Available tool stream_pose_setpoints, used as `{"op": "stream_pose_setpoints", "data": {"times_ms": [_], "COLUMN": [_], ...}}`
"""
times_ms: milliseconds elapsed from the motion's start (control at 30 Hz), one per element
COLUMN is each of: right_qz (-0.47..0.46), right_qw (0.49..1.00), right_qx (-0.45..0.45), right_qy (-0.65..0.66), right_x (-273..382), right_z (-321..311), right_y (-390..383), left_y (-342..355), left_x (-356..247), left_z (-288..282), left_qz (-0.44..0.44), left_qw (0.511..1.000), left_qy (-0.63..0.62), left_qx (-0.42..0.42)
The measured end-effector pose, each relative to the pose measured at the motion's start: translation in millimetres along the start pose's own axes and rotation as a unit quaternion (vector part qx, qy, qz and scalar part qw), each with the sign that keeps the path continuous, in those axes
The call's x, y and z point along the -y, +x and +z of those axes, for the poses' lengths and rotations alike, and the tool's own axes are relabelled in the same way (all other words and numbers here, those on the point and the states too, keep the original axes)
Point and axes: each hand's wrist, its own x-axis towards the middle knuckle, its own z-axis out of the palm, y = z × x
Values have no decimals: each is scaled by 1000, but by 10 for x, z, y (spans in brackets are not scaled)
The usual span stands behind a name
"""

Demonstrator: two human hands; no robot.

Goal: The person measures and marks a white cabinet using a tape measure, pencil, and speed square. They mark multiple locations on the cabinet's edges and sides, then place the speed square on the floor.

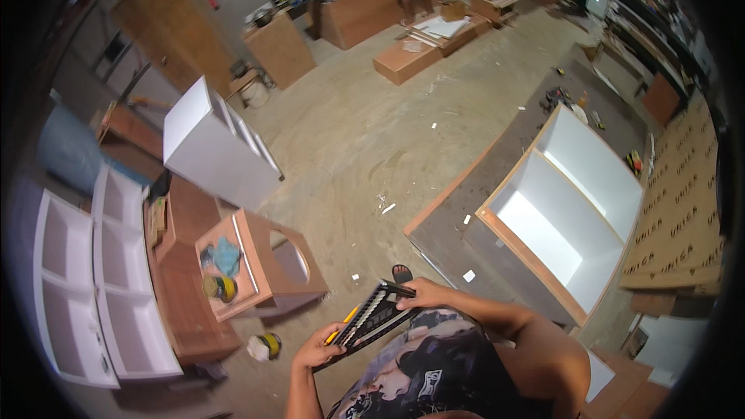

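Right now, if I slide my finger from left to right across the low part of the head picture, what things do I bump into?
White shelves → yellow-and-white can on the floor → left hand → black tool → right hand → white-lined cabinet → brown patterned sheet.

A flat, elongated black piece (374, 321), pale strip running lengthwise, is slanting from lower left to upper right, spanning left hand (317, 348) and right hand (424, 294), both gripping it. A slim yellow piece (349, 317) is showing alongside, nearer the left hand.
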Motion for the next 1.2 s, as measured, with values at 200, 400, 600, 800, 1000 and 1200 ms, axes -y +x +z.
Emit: {"op": "stream_pose_setpoints", "data": {"times_ms": [200, 400, 600, 800, 1000, 1200], "right_qz": [-85, -21, 99, 92, -20, -201], "right_qw": [996, 973, 807, 594, 447, 293], "right_qx": [-20, -231, -540, -772, -830, -859], "right_qy": [9, -8, 219, 205, 334, 370], "right_x": [424, 435, 149, 151, 347, 475], "right_z": [-863, -2124, -3051, -4320, -5319, -6361], "right_y": [1447, 1679, 1585, 2085, 2388, 2350], "left_y": [1025, 2729, 4518, 6636, 8611, 9635], "left_x": [-699, -1719, -2808, -3308, -3972, -4329], "left_z": [-904, -1522, -2164, -2345, -1386, -438], "left_qz": [5, 182, 279, 112, 164, 144], "left_qw": [999, 970, 933, 983, 875, 892], "left_qy": [-38, 85, 96, 143, 374, 270], "left_qx": [-26, -133, -204, 26, 261, 333]}}
